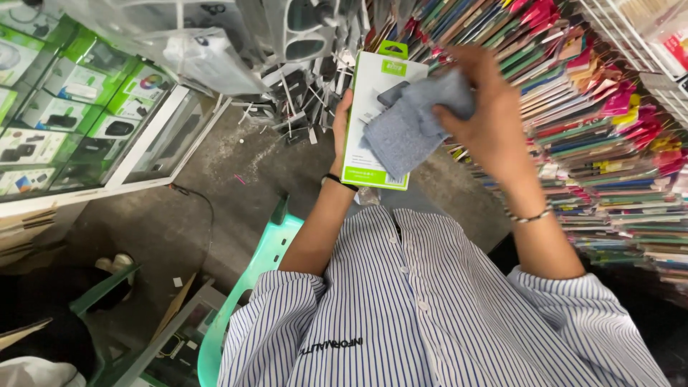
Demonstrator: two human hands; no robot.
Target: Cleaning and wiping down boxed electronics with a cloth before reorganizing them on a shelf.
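Two hands work together: the left hand [342,129] grips a white-and-green box [373,143] upright from behind, steadying it, while the right hand [480,115] presses a grey cloth [408,132] against its front, beside stacked phone cases [609,129].

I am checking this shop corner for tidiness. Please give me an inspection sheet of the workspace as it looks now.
Surface: grey concrete floor, dusty, with paper scraps.
Job's things: white-and-green product box; grey cloth pressed on its front.
Clutter: stacked colourful phone cases at right; hanging packets above the box.
Hands: left hand grips the box edge; right hand holds the cloth.
Cables: one black cable on the floor.
Surroundings: glass display case with boxed goods; mint plastic chair.
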